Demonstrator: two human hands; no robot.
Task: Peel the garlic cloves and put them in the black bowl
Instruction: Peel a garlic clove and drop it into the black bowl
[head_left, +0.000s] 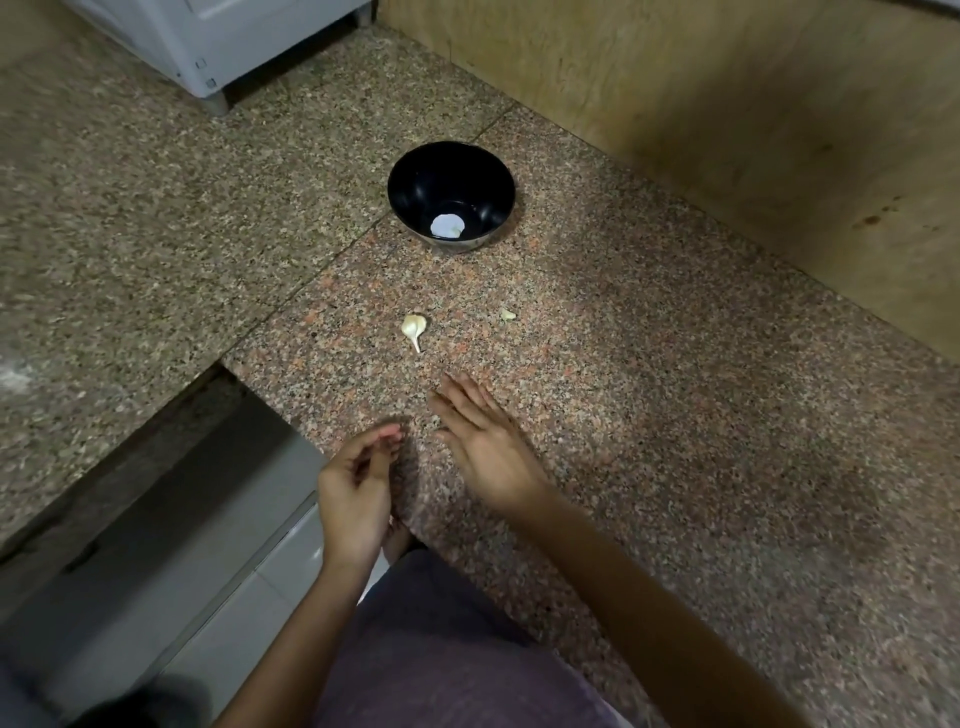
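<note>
I read the counter (675, 415) first, with the bowl (451, 171) toward its back edge. Something pale sits at the bottom; I cannot tell whether it is a clove or glare. The right hand (485, 447) is flat, fingers straight, empty. The left hand (358, 483) is loosely curled at the front edge, holding nothing I can make out. The clove (414, 328) lies between hands and bowl, just beyond the right fingertips, so that hand is nearer. Its long axis runs front to back, tail toward me. A scrap (507, 314) lies to its right.
</note>
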